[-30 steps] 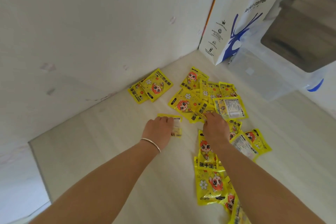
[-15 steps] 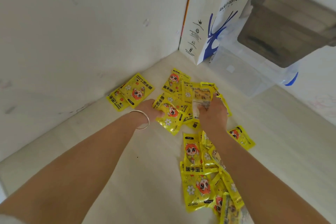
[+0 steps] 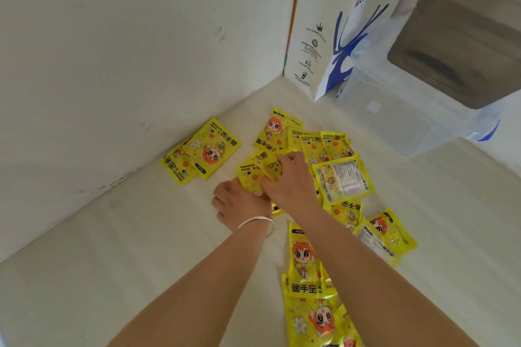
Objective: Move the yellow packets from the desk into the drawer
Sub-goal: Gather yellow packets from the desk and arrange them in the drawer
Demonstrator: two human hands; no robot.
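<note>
Both forearms are bare, no sleeves showing, and a thin silver bangle circles the left wrist.

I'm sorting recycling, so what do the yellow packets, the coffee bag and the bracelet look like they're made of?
Yellow packets: glossy plastic or foil film, with crinkles and glare. Coffee bag: matte white printed paper, sharply creased. Bracelet: silvery metal, by its shine.

Both hands meet over yellow packets strewn on the pale desk; the right hand seemingly grips a few, left hand beneath, white paper bag behind
</note>
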